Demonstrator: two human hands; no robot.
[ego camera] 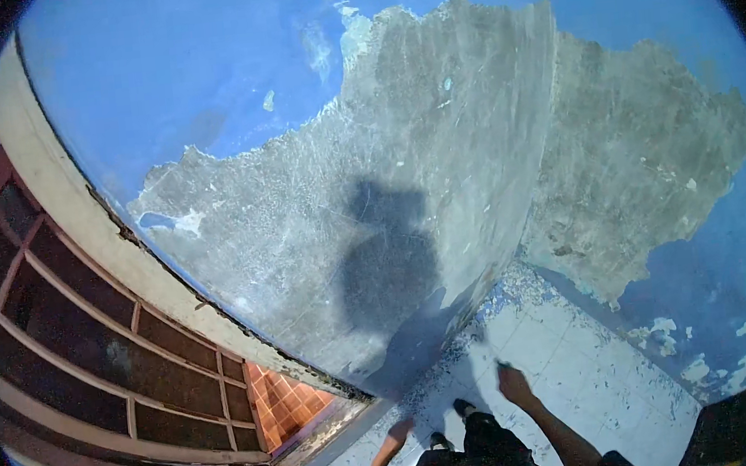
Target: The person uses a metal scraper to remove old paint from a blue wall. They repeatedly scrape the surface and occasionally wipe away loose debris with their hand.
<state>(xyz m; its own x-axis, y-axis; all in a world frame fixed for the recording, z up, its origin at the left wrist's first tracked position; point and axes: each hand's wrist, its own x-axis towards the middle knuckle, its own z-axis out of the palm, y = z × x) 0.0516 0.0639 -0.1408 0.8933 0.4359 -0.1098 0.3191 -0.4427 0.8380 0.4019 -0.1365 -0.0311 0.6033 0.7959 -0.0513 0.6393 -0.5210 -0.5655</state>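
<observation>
My right hand [513, 384] hangs low over the white tiled floor, closed around a small dark object [503, 364]. Most of that object is hidden by the fingers, and its kind is unclear. Lower and to the left is my left hand [401, 430], near the foot of the wall; it is small and blurred, so its finger position does not show. Ahead stands a blue painted wall [195, 68] with a large stripped patch of grey plaster [290, 207]. The patch has ragged paint edges and runs around the corner onto the right wall [634, 147].
Paint flakes [513, 287] litter the tiled floor [602, 372] along the wall's base. On the left, a framed door with dark panes [114, 345] stands open beside a doorway with orange floor tiles [288, 403]. A dark object [728, 428] sits at lower right.
</observation>
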